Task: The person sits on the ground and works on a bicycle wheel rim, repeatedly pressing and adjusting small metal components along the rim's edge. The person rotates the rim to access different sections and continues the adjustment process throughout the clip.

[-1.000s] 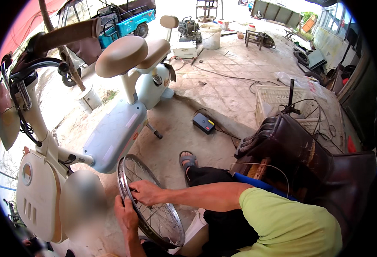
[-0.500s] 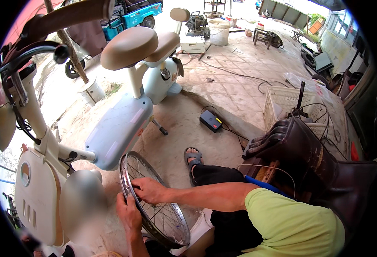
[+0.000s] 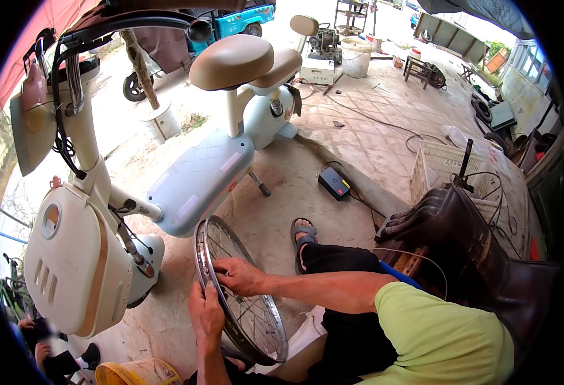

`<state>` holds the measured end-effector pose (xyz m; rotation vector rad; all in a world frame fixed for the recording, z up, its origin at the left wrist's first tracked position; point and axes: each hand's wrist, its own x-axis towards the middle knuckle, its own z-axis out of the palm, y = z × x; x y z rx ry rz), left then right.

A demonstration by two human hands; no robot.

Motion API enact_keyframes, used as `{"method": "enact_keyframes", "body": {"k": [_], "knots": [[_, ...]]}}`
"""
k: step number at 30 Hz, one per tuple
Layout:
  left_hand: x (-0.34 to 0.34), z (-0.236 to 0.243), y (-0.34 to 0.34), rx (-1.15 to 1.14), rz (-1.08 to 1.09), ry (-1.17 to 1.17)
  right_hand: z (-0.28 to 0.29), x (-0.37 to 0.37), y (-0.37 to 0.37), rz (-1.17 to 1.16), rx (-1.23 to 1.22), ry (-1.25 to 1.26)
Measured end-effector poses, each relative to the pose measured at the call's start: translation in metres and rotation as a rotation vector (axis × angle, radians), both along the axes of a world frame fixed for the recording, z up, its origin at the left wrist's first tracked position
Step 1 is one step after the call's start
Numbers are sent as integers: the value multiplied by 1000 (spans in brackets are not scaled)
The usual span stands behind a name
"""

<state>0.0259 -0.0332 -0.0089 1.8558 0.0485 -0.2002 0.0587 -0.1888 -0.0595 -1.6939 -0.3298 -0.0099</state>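
A spoked metal wheel (image 3: 200,251) stands tilted in front of me, close to my legs, with no tyre visible on its rim. My left hand (image 3: 206,314) is closed around the near left side of the rim, thumb up against its edge. Just above it, my right hand (image 3: 240,276) reaches across from the right with bent fingers pinched at the inner edge of the rim, beside the spokes. Whether those fingers also hold some small part is hidden.
A pale electric bike (image 3: 198,183) stands to the left. A black box with a cable (image 3: 334,183) lies on the floor ahead. Right are a brown leather seat (image 3: 468,224) and a cream crate (image 3: 433,163). Lower left are a yellowish bucket (image 3: 137,372) and another person's hand (image 3: 41,351).
My view has shifted, so the scene sits farther right, and the bucket and other person show at lower left. Both hands remain at the same part of the rim.
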Motion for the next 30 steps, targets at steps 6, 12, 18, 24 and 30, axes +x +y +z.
{"method": "enact_keyframes", "body": {"k": [6, 12, 18, 24, 30], "knots": [[1, -1, -1, -31, 0, -17, 9, 1, -7, 63, -27, -8], [4, -7, 2, -76, -13, 22, 8, 6, -10, 122, -26, 93], [5, -1, 2, -91, -38, 13, -1, 5, -5, 68, -12, 125], [-5, -1, 5, -88, -51, 18, 0, -3, -7, -20, -149, -177], [-21, 0, 7, -100, -49, 82, 7, -18, -12, 2, -212, -215]]}}
